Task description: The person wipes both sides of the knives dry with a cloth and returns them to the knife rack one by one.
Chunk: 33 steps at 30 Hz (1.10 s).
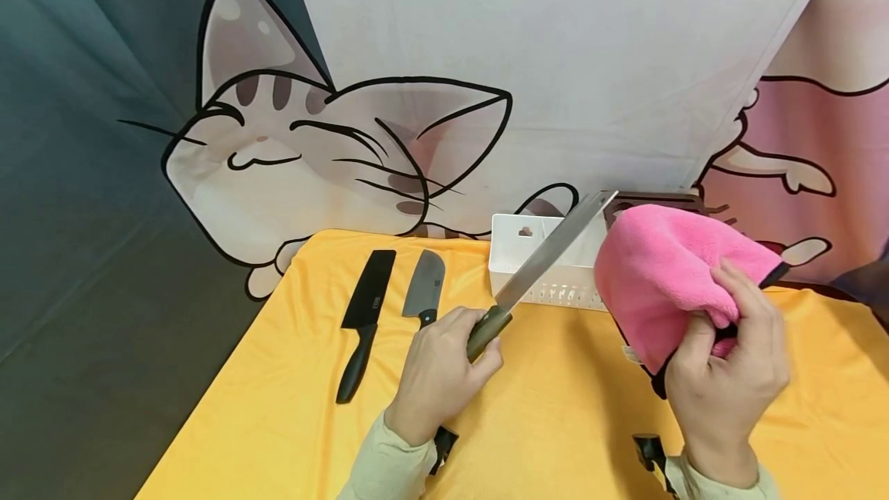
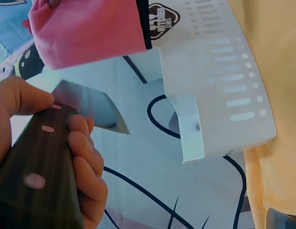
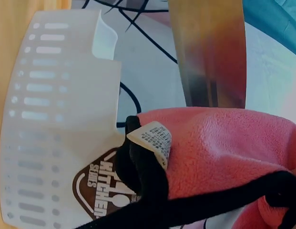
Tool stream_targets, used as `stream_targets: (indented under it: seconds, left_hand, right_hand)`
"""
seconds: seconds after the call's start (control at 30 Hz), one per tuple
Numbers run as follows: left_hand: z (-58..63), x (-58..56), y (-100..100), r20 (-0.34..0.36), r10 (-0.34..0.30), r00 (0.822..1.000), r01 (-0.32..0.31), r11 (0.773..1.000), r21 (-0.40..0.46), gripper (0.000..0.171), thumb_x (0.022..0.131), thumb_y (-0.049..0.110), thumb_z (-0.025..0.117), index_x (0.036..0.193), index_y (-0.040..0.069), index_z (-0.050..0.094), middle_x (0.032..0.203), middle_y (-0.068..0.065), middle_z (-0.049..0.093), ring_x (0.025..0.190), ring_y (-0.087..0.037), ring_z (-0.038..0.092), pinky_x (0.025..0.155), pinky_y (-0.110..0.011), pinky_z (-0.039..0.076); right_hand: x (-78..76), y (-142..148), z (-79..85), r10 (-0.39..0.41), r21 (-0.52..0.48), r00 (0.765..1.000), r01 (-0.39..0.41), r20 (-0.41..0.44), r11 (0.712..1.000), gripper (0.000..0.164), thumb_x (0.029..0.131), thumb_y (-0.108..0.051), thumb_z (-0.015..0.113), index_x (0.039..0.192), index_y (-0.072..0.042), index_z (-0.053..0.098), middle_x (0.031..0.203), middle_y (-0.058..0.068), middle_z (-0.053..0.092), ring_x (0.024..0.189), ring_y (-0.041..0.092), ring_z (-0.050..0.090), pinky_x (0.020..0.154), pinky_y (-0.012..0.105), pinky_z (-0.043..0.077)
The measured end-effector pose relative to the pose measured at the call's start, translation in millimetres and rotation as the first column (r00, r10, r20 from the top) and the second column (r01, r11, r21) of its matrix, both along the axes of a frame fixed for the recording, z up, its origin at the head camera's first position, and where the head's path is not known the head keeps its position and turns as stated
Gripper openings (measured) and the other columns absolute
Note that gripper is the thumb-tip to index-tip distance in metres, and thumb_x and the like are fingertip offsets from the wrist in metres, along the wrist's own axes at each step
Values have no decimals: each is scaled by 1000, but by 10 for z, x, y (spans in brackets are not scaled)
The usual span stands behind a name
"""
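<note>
My left hand [image 1: 444, 369] grips the dark wooden handle [image 2: 40, 157] of a kitchen knife [image 1: 549, 257], its broad steel blade slanting up and to the right above the table. Rivets show on the handle in the left wrist view. In my right hand [image 1: 729, 376] is a pink cleaning cloth [image 1: 667, 276] with black edging, bunched between thumb and fingers. A small printed label [image 3: 155, 140] hangs from its edge. The cloth is beside the blade's tip in the head view; in the right wrist view it overlaps one end of the blade [image 3: 212, 57].
A black cleaver-shaped knife [image 1: 368, 299] and a smaller grey-bladed knife [image 1: 425, 284] lie on the yellow tablecloth [image 1: 278, 407] at left. A white slotted rack [image 1: 507, 253] with a kitchen logo stands at the back, near a brown board-like item [image 1: 653, 199]. Behind hangs a cat-print curtain [image 1: 590, 60].
</note>
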<state>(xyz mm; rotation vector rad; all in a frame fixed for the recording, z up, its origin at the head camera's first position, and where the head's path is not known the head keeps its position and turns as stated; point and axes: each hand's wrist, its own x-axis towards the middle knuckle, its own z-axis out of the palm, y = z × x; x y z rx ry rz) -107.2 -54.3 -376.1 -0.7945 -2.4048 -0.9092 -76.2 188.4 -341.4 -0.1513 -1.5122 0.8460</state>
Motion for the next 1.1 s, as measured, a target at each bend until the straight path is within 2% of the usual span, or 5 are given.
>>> stream_targets:
  seconds: [0.23, 0.47, 0.57, 0.73, 1.1]
  left_hand:
    - [16, 15, 21, 56, -10, 998, 7, 999, 48, 21, 86, 18, 69, 102, 5, 74, 81, 1, 68, 62, -5, 56, 56, -19, 45]
    - [14, 15, 37, 106, -20, 994, 13, 998, 64, 11, 87, 17, 66, 94, 9, 72, 59, 13, 42, 47, 1, 33, 44, -15, 30]
    - [15, 14, 41, 126, -26, 992, 14, 996, 91, 3, 87, 15, 66, 85, 13, 67, 57, 14, 35, 46, 2, 28, 43, -15, 27]
    - [13, 14, 38, 161, -37, 986, 15, 990, 139, 11, 87, 14, 65, 77, 17, 60, 54, 16, 30, 44, 5, 24, 40, -16, 24]
    - [10, 10, 36, 220, -67, 973, 22, 979, 204, 17, 88, 12, 64, 73, 18, 57, 54, 17, 41, 42, 6, 30, 38, -16, 26]
  right_hand:
    - [17, -142, 45, 73, 44, 997, -73, -5, 996, 23, 89, 0, 57, 105, 7, 71, 110, 21, 72, 107, 33, 66, 97, 22, 45]
    - [-6, -217, 19, 150, 139, 988, -143, -42, 980, 23, 88, 2, 54, 102, 7, 71, 107, 23, 71, 100, 43, 63, 97, 25, 45]
    - [-8, -241, -2, 201, 194, 979, -189, -43, 963, 24, 87, 2, 52, 101, 8, 71, 106, 24, 71, 98, 46, 61, 99, 28, 46]
    - [-14, -277, -43, 262, 272, 964, -240, -47, 932, 27, 85, 2, 49, 101, 7, 71, 106, 24, 71, 94, 46, 58, 99, 31, 45]
    - [-40, -321, -132, 369, 446, 929, -324, -16, 834, 28, 102, -17, 54, 102, 6, 70, 108, 24, 70, 91, 49, 56, 97, 36, 43]
